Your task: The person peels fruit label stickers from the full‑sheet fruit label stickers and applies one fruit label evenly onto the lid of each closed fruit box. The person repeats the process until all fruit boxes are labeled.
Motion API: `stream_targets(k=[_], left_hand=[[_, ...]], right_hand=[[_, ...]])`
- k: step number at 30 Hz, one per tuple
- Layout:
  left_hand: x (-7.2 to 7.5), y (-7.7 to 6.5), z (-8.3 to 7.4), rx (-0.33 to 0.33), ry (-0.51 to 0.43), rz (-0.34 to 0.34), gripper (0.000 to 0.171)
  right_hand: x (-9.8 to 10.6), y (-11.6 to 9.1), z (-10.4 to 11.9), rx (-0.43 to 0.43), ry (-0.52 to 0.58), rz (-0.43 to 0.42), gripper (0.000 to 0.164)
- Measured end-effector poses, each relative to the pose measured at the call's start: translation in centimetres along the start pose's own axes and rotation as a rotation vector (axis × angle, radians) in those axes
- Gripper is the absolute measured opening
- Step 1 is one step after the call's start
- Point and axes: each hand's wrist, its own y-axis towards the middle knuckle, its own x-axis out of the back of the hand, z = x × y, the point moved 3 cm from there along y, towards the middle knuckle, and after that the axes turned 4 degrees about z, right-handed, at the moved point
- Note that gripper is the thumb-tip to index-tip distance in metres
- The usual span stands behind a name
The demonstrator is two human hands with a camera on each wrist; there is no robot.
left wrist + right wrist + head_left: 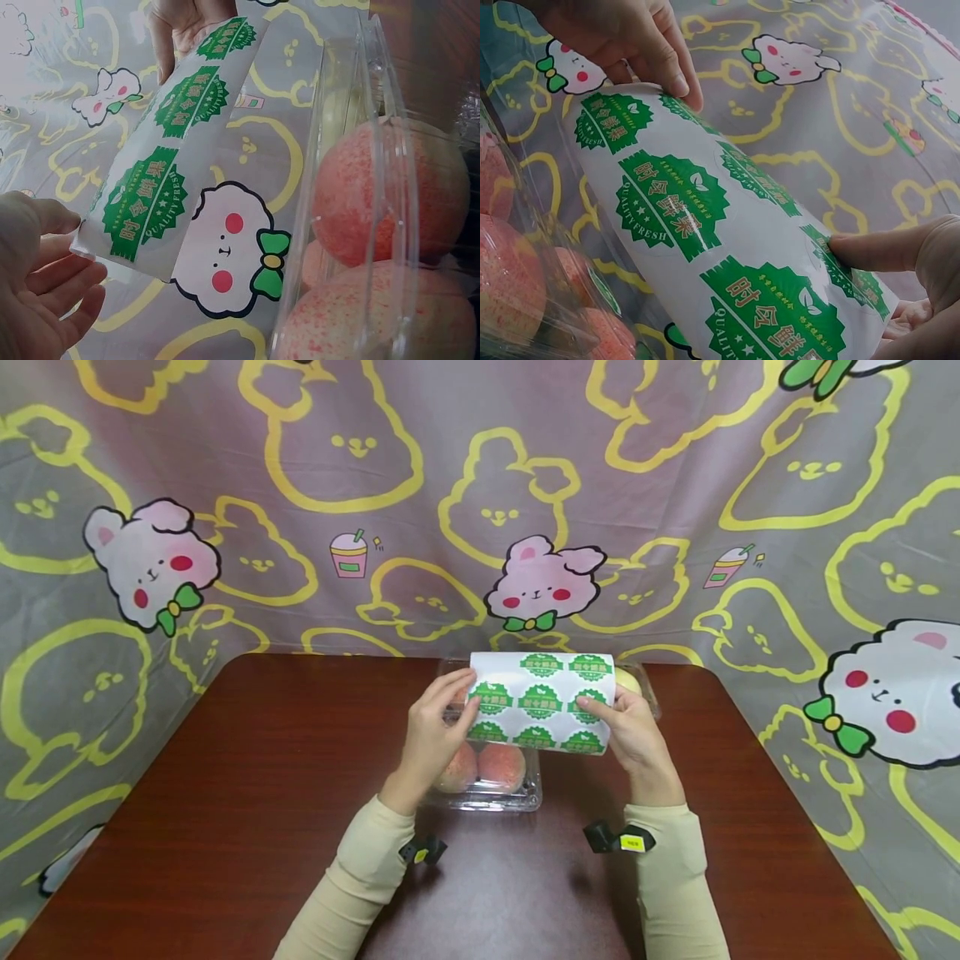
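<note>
A curved white sheet of green scalloped stickers [540, 703] is held up in front of me by both hands. My left hand [435, 731] pinches its left edge, thumb on the printed face. In the left wrist view the other fingers of that hand [45, 281] spread loosely beside the sheet's corner. At the opposite edge my right hand [643, 745] grips the sheet, its thumb [874, 251] lying over a sticker and the fingers partly hidden behind. Below and behind the sheet stands a clear plastic box [534, 800] with reddish peaches [501, 767] inside.
Partly hidden behind the sheet, another clear container [651, 693] with a pale yellow fruit [626, 679] stands at the right. Everything rests on a dark red-brown table [262, 793]. A patterned curtain [420, 527] hangs around its far side and both flanks.
</note>
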Motion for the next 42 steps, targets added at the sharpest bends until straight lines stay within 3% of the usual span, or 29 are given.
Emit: stream_targets(k=[9, 18, 23, 30, 42], left_hand=[[0.0, -0.1, 0.0, 0.083, -0.036, 0.008, 0.029], [0.0, -0.1, 0.4, 0.313, -0.217, 0.030, 0.028], [0.0, -0.2, 0.7, 0.386, -0.258, 0.050, 0.027], [-0.1, -0.2, 0.8, 0.372, -0.254, 0.073, 0.026], [-0.2, -0.4, 0.5, 0.226, 0.002, 0.005, 0.018]], right_hand=[[-0.3, 0.1, 0.0, -0.001, -0.061, -0.009, 0.023], [-0.5, 0.1, 0.0, 0.005, -0.073, -0.017, 0.019], [-0.7, 0.1, -0.1, -0.005, -0.087, -0.022, 0.020], [-0.8, 0.0, -0.2, -0.008, -0.075, -0.019, 0.018], [-1.2, 0.0, -0.4, -0.032, -0.107, -0.016, 0.022]])
